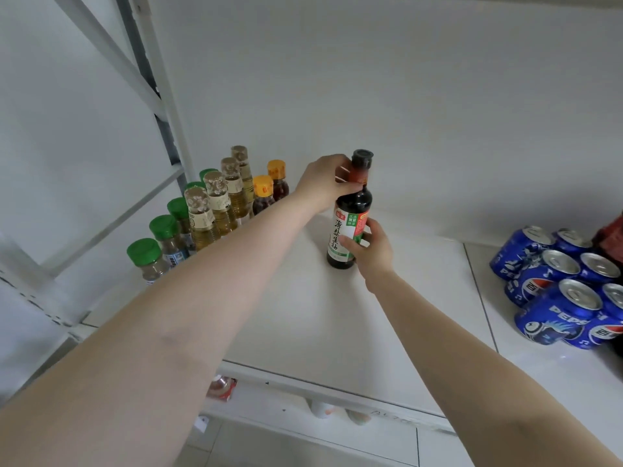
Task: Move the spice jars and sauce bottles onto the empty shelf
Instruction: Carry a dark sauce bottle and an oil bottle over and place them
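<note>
Left hand (323, 183) grips the soy sauce bottle (350, 217) neck, right hand (369, 247) clasps its labelled body (bottle upright on the white shelf (303, 315)).

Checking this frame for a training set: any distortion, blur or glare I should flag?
Head view: wide-angle bending bows the shelf frame; even, soft light, faint shadows; soy sauce bottle label sharp; slight glare on Pepsi cans.

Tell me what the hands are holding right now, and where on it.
Both grip the dark sauce bottle, standing on the shelf: left hand around its neck below the cap, right hand around the labelled lower body.
</note>
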`<move>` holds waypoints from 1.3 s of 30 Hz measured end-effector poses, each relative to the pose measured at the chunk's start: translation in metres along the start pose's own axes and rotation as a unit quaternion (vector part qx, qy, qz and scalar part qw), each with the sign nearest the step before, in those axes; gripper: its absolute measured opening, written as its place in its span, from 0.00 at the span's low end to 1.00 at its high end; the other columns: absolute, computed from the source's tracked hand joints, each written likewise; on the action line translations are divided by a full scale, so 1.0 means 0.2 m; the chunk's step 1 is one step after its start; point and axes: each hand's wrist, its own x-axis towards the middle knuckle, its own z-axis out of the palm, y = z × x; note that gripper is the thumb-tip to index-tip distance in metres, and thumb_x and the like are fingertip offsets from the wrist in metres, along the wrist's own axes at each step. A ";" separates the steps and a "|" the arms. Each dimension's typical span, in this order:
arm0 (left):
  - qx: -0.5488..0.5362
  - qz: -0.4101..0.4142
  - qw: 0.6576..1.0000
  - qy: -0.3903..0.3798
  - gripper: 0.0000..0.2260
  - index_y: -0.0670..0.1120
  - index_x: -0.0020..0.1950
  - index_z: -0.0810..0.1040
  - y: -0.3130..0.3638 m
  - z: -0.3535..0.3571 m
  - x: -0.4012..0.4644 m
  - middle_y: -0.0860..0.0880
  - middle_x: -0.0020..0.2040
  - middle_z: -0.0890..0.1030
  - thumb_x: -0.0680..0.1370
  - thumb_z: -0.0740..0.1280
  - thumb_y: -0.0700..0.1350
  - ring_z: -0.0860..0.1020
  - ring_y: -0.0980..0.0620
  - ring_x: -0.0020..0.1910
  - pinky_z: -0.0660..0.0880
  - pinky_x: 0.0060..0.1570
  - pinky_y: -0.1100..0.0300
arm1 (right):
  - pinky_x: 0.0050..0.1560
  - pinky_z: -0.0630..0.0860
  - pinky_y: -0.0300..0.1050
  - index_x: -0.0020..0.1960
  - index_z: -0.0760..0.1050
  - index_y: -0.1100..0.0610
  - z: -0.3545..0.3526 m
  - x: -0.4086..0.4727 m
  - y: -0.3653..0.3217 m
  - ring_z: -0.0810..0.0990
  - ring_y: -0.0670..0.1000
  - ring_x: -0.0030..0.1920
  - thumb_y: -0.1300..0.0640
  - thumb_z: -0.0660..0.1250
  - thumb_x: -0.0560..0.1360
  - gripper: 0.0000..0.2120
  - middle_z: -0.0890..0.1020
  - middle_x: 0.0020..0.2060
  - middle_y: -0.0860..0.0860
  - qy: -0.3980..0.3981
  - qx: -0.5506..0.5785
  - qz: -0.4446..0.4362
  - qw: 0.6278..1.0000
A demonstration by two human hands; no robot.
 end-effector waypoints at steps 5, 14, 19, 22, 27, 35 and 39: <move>0.086 -0.003 0.996 -0.012 0.16 0.43 0.56 0.77 -0.04 -0.10 0.07 0.46 0.55 0.82 0.71 0.72 0.48 0.78 0.46 0.55 0.72 0.56 0.55 | 0.55 0.77 0.49 0.64 0.70 0.51 0.11 0.03 -0.01 0.79 0.52 0.54 0.60 0.73 0.71 0.25 0.80 0.55 0.51 0.004 -0.014 -0.004 1.000; 0.136 -0.028 0.990 -0.017 0.19 0.39 0.59 0.78 -0.05 -0.22 0.09 0.42 0.57 0.81 0.71 0.73 0.44 0.78 0.43 0.57 0.72 0.57 0.55 | 0.59 0.77 0.58 0.66 0.68 0.52 0.27 0.03 -0.04 0.79 0.55 0.58 0.60 0.74 0.71 0.26 0.79 0.59 0.53 0.012 -0.036 -0.001 0.999; 0.128 -0.031 0.991 -0.016 0.19 0.40 0.59 0.78 -0.07 -0.24 0.08 0.43 0.57 0.81 0.71 0.74 0.45 0.78 0.44 0.58 0.71 0.57 0.56 | 0.62 0.76 0.57 0.68 0.66 0.52 0.30 0.01 -0.06 0.77 0.55 0.61 0.59 0.72 0.73 0.27 0.78 0.62 0.53 0.010 -0.058 -0.005 0.998; 0.125 -0.027 0.992 -0.012 0.21 0.41 0.61 0.75 -0.07 -0.24 0.08 0.44 0.60 0.79 0.71 0.73 0.45 0.76 0.45 0.59 0.70 0.56 0.56 | 0.63 0.74 0.55 0.72 0.62 0.51 0.29 0.00 -0.06 0.75 0.54 0.64 0.57 0.71 0.73 0.31 0.76 0.65 0.52 0.006 -0.095 -0.012 0.995; 0.043 -0.027 0.998 0.042 0.31 0.45 0.71 0.66 -0.03 -0.25 0.01 0.47 0.66 0.74 0.71 0.74 0.44 0.74 0.48 0.63 0.71 0.61 0.56 | 0.63 0.72 0.52 0.76 0.55 0.53 0.23 -0.07 -0.10 0.70 0.56 0.69 0.52 0.71 0.74 0.37 0.68 0.71 0.54 0.012 -0.146 0.043 0.988; 0.068 0.032 0.988 0.136 0.27 0.47 0.70 0.69 0.12 -0.31 -0.58 0.47 0.66 0.75 0.71 0.72 0.40 0.73 0.51 0.65 0.70 0.65 0.56 | 0.57 0.74 0.48 0.73 0.62 0.55 0.01 -0.41 -0.20 0.73 0.54 0.66 0.53 0.69 0.74 0.30 0.71 0.68 0.55 -0.003 -0.200 -0.014 0.980; 0.094 -0.018 0.986 0.135 0.27 0.47 0.68 0.72 0.08 -0.23 -1.04 0.48 0.65 0.76 0.70 0.74 0.42 0.75 0.50 0.63 0.71 0.64 0.55 | 0.57 0.74 0.47 0.72 0.66 0.54 -0.07 -0.72 -0.23 0.75 0.55 0.63 0.53 0.70 0.74 0.29 0.74 0.65 0.54 -0.060 -0.281 -0.092 0.953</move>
